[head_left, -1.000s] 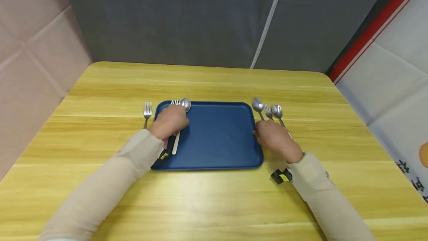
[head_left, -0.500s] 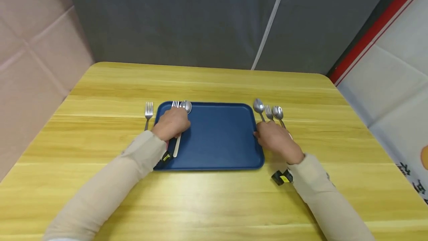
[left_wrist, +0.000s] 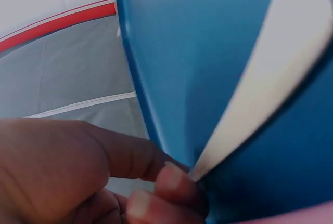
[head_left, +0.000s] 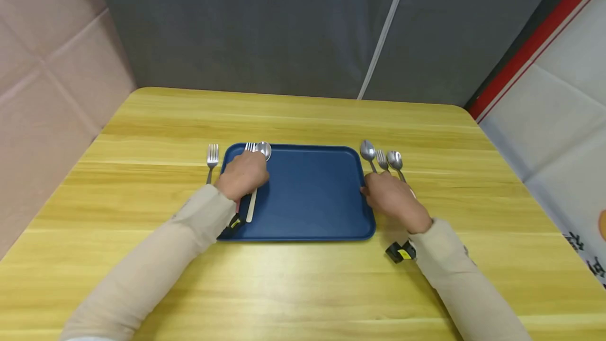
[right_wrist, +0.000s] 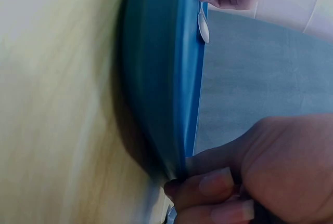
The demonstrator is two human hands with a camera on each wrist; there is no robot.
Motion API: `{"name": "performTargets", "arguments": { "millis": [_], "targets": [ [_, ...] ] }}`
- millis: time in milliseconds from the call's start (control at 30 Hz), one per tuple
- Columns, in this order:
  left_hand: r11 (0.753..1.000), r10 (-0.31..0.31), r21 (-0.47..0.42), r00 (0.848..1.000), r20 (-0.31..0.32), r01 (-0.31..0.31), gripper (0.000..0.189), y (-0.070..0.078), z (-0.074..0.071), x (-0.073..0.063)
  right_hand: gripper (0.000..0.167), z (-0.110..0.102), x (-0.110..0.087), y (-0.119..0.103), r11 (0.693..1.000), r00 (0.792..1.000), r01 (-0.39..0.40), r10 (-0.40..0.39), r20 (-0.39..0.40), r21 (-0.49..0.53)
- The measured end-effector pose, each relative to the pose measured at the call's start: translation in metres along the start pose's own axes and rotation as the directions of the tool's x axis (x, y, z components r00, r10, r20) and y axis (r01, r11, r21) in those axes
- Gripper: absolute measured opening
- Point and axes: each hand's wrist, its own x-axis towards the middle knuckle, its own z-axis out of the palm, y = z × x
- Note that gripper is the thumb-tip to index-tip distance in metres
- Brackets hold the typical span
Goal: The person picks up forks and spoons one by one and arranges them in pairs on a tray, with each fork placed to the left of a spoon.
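Note:
A blue tray (head_left: pixel 312 193) lies on the wooden table. My left hand (head_left: pixel 243 174) is over the tray's left part, pinching a spoon (head_left: pixel 252 207) with a pale handle near its neck. The spoon's bowl reaches the far rim, and in the left wrist view its handle (left_wrist: pixel 260 83) slants away from my fingertips. Beside it lies a fork (head_left: pixel 250 146) whose middle my hand hides; a pink handle shows below. My right hand (head_left: pixel 390 196) grips the tray's right edge, with the thumb (right_wrist: pixel 216 159) over the rim and the fingers beneath.
Left of the tray lies a fork (head_left: pixel 212 157), partly covered by my sleeve. Beyond my right hand are a spoon (head_left: pixel 367 150), a small fork (head_left: pixel 382 160) and another spoon (head_left: pixel 395 160), their handles mostly hidden. A grey curtain (head_left: pixel 255 30) hangs behind the table's far edge.
Both hands keep their holds, and the cutlery stays in place on and around the tray. Only the head view has shifted slightly.

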Motion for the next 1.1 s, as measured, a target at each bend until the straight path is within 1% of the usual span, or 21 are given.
{"name": "performTargets", "arguments": {
  "millis": [100, 133, 200, 300, 333, 467, 600, 667, 733, 867, 1000, 1100],
  "targets": [
    [0.999, 0.028, 0.017, 0.999, -0.031, -0.027, 0.019, -0.002, -0.007, -0.003, 0.02, -0.001, 0.0, 0.001, 1.0, 1.0, 0.001, -0.001, 0.001, 0.004],
    [0.999, 0.029, 0.023, 0.999, -0.045, -0.028, 0.017, -0.003, -0.01, -0.003, 0.02, -0.001, 0.0, 0.001, 1.0, 1.0, 0.004, -0.004, 0.0, 0.005],
    [0.999, 0.011, 0.033, 0.998, -0.062, -0.009, 0.016, -0.007, -0.017, -0.005, 0.021, -0.001, 0.0, 0.003, 1.0, 1.0, 0.007, -0.007, -0.004, 0.007],
    [0.998, -0.026, 0.051, 0.997, -0.073, 0.03, 0.017, -0.02, -0.028, -0.008, 0.022, -0.001, -0.001, 0.004, 1.0, 1.0, 0.013, -0.013, -0.007, 0.013],
    [0.998, -0.043, 0.049, 0.997, -0.066, 0.046, 0.018, -0.025, -0.031, -0.01, 0.022, -0.001, -0.001, 0.005, 1.0, 1.0, 0.015, -0.015, -0.008, 0.015],
    [0.997, -0.056, 0.056, 0.997, -0.05, 0.059, 0.02, -0.049, -0.037, -0.017, 0.021, -0.002, -0.002, 0.007, 1.0, 1.0, 0.024, -0.024, -0.005, 0.016],
    [0.998, -0.047, 0.05, 0.998, -0.034, 0.048, 0.015, -0.067, -0.038, -0.023, 0.02, -0.004, -0.003, 0.008, 1.0, 1.0, 0.024, -0.024, -0.002, 0.008],
    [0.998, -0.045, 0.049, 0.999, -0.008, 0.045, 0.016, -0.073, -0.037, -0.025, 0.02, -0.004, -0.003, 0.008, 1.0, 1.0, 0.027, -0.027, -0.001, 0.004],
    [0.997, -0.043, 0.063, 0.999, 0.02, 0.042, 0.02, -0.077, -0.036, -0.027, 0.02, -0.004, -0.003, 0.009, 1.0, 1.0, 0.031, -0.031, 0.002, 0.0],
    [0.997, -0.049, 0.065, 0.996, 0.072, 0.044, 0.03, -0.08, -0.032, -0.032, 0.02, -0.005, -0.003, 0.01, 0.999, 0.999, 0.038, -0.038, -0.003, -0.01],
    [0.999, -0.038, 0.035, 0.996, 0.086, 0.036, 0.03, -0.079, -0.026, -0.034, 0.02, -0.004, -0.003, 0.011, 1.0, 1.0, 0.025, -0.025, -0.003, -0.015],
    [0.999, -0.036, 0.023, 0.995, 0.097, 0.034, 0.03, -0.078, -0.023, -0.035, 0.02, -0.004, -0.003, 0.011, 0.999, 0.999, 0.033, -0.033, -0.003, -0.016]
  ]
}}
